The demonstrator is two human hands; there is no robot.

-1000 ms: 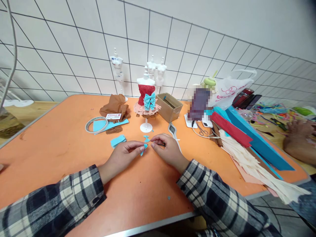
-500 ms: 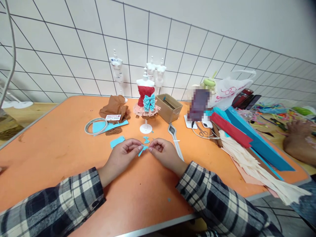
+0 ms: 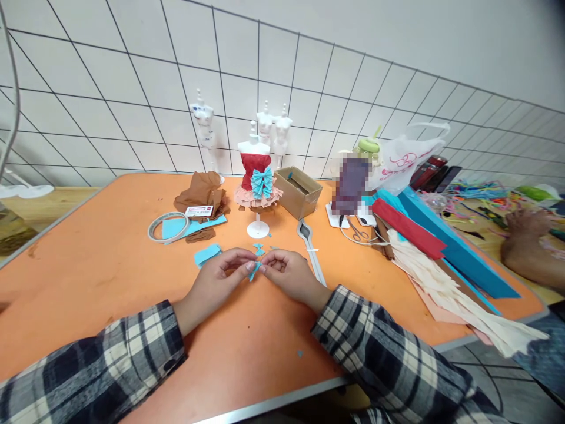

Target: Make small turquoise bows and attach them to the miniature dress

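A small blue paper piece (image 3: 254, 272) is pinched between the thumbs and fingertips of the left hand (image 3: 227, 271) and right hand (image 3: 291, 274), just above the front middle of an orange table (image 3: 110, 247). Just beyond the fingertips, one small blue bow (image 3: 259, 249) is laid flat; the way past it is blocked by the white stand of one mannequin (image 3: 255, 165), dressed in red and peach and trimmed with a larger blue bow (image 3: 262, 182). Three undressed mannequins (image 3: 203, 123) are set behind, two of them partly hidden by the dressed one. To the left, one folded blue rectangle (image 3: 207, 255), one tape roll (image 3: 150, 228) and crumpled brown paper (image 3: 198, 189) are seen. To the right, one cardboard box (image 3: 300, 200), one grey strap (image 3: 314, 259) partly covered by the right hand, one pair of scissors (image 3: 359, 234), one plastic bag (image 3: 406, 159) and stacked coloured paper (image 3: 424, 274) are placed. At the far right, one co-worker's hand (image 3: 525, 235) is seen.
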